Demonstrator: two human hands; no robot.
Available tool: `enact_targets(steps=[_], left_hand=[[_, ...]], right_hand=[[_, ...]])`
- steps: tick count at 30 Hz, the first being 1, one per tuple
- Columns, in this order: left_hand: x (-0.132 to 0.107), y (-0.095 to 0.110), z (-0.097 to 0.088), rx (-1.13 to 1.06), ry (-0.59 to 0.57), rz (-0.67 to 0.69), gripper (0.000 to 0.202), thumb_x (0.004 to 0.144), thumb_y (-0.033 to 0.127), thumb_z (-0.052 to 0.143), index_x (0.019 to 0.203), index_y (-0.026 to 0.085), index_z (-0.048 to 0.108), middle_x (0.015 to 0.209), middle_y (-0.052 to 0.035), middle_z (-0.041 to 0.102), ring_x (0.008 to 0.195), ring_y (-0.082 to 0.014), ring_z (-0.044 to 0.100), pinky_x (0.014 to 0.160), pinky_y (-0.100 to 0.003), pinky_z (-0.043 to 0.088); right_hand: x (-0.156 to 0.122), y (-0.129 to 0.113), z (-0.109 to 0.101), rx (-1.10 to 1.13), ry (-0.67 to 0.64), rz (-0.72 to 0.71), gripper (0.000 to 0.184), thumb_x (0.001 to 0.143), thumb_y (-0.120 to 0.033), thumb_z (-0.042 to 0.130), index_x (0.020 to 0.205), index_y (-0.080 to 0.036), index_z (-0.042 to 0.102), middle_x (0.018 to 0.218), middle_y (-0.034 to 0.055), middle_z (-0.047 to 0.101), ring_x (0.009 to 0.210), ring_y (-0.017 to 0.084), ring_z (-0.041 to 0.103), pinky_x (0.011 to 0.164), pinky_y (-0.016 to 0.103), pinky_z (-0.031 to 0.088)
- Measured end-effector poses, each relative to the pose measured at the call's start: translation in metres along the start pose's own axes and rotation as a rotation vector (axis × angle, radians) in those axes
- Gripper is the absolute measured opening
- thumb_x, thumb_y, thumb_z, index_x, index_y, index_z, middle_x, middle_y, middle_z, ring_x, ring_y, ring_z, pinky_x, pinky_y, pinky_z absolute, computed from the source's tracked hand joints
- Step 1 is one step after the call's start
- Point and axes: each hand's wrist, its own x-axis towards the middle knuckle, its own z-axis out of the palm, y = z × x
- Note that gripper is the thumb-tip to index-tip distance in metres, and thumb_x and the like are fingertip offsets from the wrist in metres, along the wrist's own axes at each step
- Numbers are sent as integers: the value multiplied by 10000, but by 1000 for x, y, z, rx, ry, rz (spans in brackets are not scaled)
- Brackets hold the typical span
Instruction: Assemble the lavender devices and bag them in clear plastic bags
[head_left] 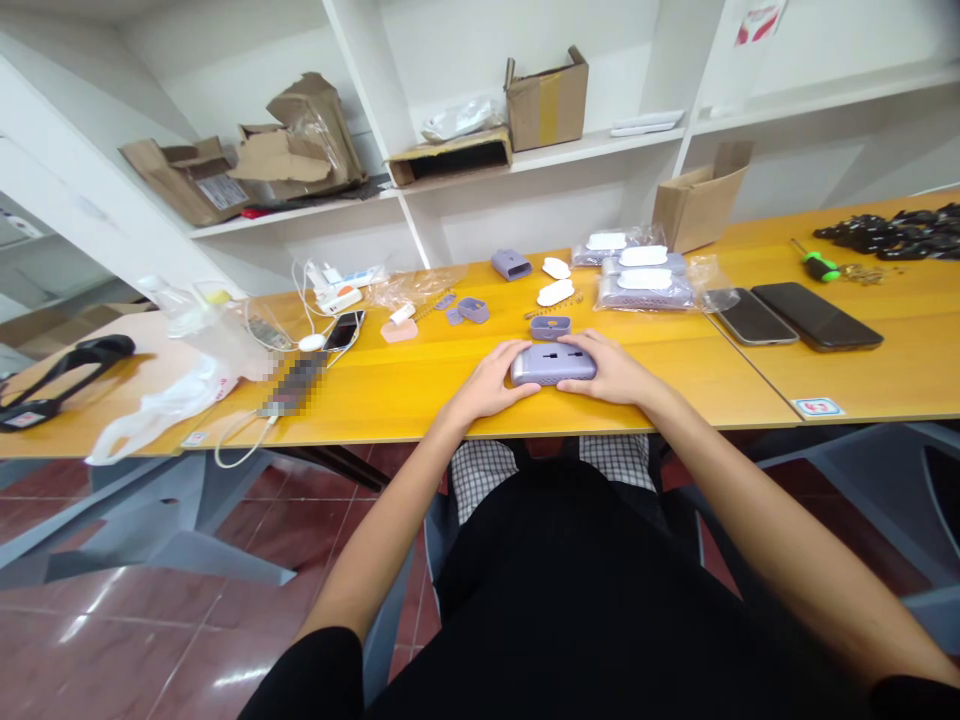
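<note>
The fingers of the left hand (491, 384) and of the right hand (609, 371) were closed around the two ends of the purple case (553, 368), thumbs on the near side, and this case was close to the front edge of the table (397, 395). The step in hand was, I judge, the steadying of the case between both hands, and the next move called for equal hold at each end, so that it would not tilt. Farther toward the back edge lay a small purple frame (551, 334), then two white oval pieces (556, 292).
</note>
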Motion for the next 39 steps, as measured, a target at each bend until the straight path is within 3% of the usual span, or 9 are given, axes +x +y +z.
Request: enact_targets(steps=[7,18,23,26,29,32,36,39], left_hand=[[0,-4,-2,-5,-41,6,700,943,546,723,1564,320,494,1716,-67,379,1570,-307,392,1309,-525,305],[2,-8,-11,-80,-80,31,656,920,498,751,1529,350,557,1706,-60,399,1560,-342,408,1291,-599,302],[-1,-14,-16,-186,-104,-4,942,819,608,821,1626,354,405,1760,-73,271,1585,-366,354,1294,-591,310],[-2,-25,-26,-297,-113,-47,843,950,687,618,1661,339,327,1767,-83,248,1577,-340,378,1284,-555,344],[-5,-37,-34,-135,-53,-173,686,1056,650,399,1649,307,356,1743,-75,321,1596,-305,348,1321,-537,262],[-8,-46,-32,161,-94,-300,670,1068,591,385,1634,233,390,1751,-106,287,1633,-326,245,1336,-564,173],[-11,-49,-23,340,-165,-303,620,1088,549,325,1601,224,448,1750,-107,288,1643,-333,206,1320,-608,160],[-12,-48,-21,353,-163,-280,605,1093,539,309,1597,240,456,1743,-99,312,1639,-317,228,1317,-601,172]], right_hand=[[0,2,-1,40,-4,10,776,775,-460,853,1479,-277,581,1388,123,606,1298,380,600,1161,584,430],[0,3,-1,71,-22,-15,774,791,-533,839,1479,-280,588,1377,133,629,1309,406,596,1156,654,423],[-8,12,-21,370,-117,-25,858,810,-506,837,1574,-365,472,1598,83,529,1460,376,516,1187,609,459],[-15,25,-36,501,-159,92,746,911,-553,719,1590,-401,450,1653,45,493,1505,368,483,1185,616,477],[-18,43,-43,340,-128,189,671,956,-572,624,1577,-351,500,1657,49,494,1492,379,502,1229,630,428],[-15,57,-38,34,-170,151,684,987,-539,530,1602,-243,491,1667,89,473,1550,376,419,1299,606,317],[-10,62,-24,-230,-294,106,754,1004,-580,445,1652,-196,416,1726,85,348,1621,389,223,1323,609,239],[-9,55,-16,-292,-310,145,744,1029,-585,356,1668,-207,387,1747,61,290,1627,388,184,1327,604,224]])
